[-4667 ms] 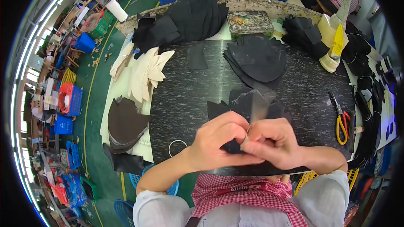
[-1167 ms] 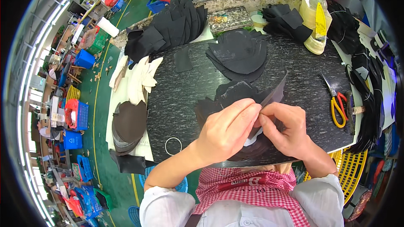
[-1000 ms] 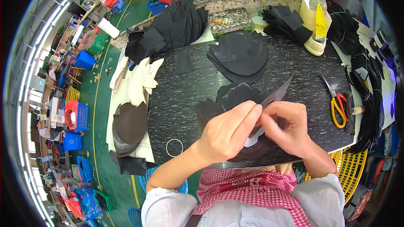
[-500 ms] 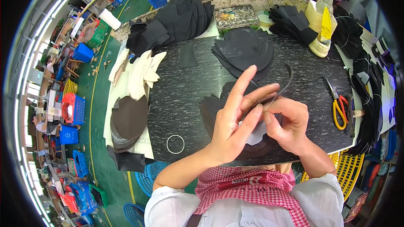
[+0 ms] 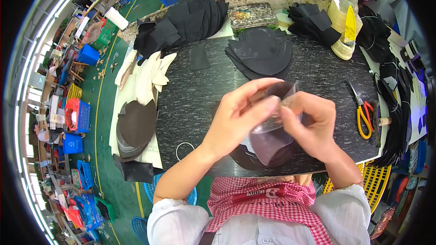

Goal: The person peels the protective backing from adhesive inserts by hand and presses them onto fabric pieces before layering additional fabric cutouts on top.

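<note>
Over the near middle of the black board [image 5: 190, 95], I hold a glossy dark brown, curved leather-like piece [image 5: 271, 146] between both hands. My left hand [image 5: 243, 120] is closed on its upper left part, thumb against bent fingers. My right hand [image 5: 311, 120] pinches its right side with thumb and forefinger. Part of it curls up behind my fingers, and its lower end hangs toward me. Underneath lie more dark cut pieces [image 5: 245, 157], mostly hidden. Beyond my hands sits a stack of black rounded pieces [image 5: 263, 54].
Yellow-and-red handled scissors [image 5: 363, 115] lie at the right. Brown rounded pieces [image 5: 137, 124] and cream pieces [image 5: 152, 77] are stacked on the left. Fanned black pieces [image 5: 190, 20] lie at the far left. A cream boot-shaped stand [image 5: 341, 40] is at the far right. A white ring [image 5: 184, 148] lies near my left forearm.
My left index finger, raised before, has folded down. The thin edge that stood up between my hands now shows as a broad, curled brown piece tilted toward me.
</note>
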The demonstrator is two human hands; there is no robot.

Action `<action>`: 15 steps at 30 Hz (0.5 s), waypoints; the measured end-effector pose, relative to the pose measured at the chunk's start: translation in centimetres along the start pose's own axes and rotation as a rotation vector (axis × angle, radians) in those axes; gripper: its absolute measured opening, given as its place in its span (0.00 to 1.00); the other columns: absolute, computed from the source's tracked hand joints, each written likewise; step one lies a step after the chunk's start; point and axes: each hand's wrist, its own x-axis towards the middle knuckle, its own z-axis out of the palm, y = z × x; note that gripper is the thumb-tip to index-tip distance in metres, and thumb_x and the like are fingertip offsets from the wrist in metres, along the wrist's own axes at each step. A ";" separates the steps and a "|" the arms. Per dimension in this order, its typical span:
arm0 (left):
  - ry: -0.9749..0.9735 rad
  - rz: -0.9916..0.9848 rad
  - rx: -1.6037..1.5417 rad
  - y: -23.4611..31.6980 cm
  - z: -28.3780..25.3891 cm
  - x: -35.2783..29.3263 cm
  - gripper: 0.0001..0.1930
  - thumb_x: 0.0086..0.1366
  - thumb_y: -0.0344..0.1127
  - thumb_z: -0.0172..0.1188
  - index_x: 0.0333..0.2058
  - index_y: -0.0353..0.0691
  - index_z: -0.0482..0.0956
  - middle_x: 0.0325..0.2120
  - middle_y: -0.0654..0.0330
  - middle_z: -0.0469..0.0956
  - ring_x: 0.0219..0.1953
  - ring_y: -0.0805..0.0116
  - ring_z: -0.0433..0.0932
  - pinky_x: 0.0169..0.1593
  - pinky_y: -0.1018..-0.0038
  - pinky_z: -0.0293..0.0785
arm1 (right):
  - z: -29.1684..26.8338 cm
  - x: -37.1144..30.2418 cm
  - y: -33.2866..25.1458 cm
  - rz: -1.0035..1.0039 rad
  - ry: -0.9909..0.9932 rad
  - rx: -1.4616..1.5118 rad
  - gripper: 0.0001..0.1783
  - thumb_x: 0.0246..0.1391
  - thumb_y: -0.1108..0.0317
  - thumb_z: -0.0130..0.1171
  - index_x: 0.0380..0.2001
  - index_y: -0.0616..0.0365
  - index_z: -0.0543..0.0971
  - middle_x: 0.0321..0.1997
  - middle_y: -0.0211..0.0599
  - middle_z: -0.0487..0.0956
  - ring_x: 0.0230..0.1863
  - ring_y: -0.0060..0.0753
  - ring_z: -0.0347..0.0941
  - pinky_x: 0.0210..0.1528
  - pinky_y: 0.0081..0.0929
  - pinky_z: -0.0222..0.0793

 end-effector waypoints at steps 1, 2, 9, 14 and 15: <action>-0.010 0.058 0.200 0.2 0.1 0.3 0.15 0.62 0.29 0.56 0.48 0.33 0.74 0.41 0.60 0.78 0.43 0.76 0.75 0.49 0.78 0.69 | 0.2 0.2 -0.4 -0.086 -0.029 -0.133 0.07 0.45 0.78 0.61 0.18 0.61 0.73 0.19 0.33 0.75 0.19 0.22 0.73 0.22 0.20 0.66; 0.060 0.095 0.358 0.6 0.5 0.7 0.09 0.61 0.30 0.59 0.40 0.34 0.78 0.33 0.64 0.79 0.37 0.79 0.75 0.43 0.79 0.71 | 0.9 0.2 -0.4 -0.156 -0.019 -0.166 0.09 0.42 0.79 0.62 0.17 0.59 0.72 0.18 0.33 0.73 0.18 0.24 0.72 0.20 0.21 0.66; 0.485 0.902 0.902 -2.3 0.3 2.5 0.06 0.55 0.28 0.63 0.33 0.39 0.78 0.16 0.60 0.73 0.14 0.65 0.73 0.18 0.72 0.66 | 4.1 -1.0 0.9 0.167 0.286 0.464 0.09 0.49 0.78 0.60 0.34 0.59 0.71 0.35 0.29 0.76 0.31 0.17 0.73 0.34 0.17 0.69; 0.493 0.423 -0.065 -3.3 5.1 0.1 0.06 0.63 0.30 0.58 0.36 0.34 0.77 0.26 0.65 0.77 0.26 0.83 0.72 0.30 0.85 0.68 | 4.7 -0.9 0.2 0.138 0.463 0.441 0.07 0.61 0.70 0.52 0.40 0.61 0.71 0.33 0.23 0.72 0.30 0.12 0.65 0.32 0.12 0.61; 0.398 0.277 -0.451 -2.6 5.0 -1.0 0.06 0.65 0.32 0.56 0.37 0.36 0.76 0.32 0.65 0.77 0.31 0.81 0.74 0.36 0.84 0.69 | 4.2 -0.7 0.1 0.053 0.423 0.189 0.07 0.61 0.68 0.51 0.38 0.61 0.72 0.30 0.22 0.72 0.29 0.11 0.64 0.30 0.12 0.60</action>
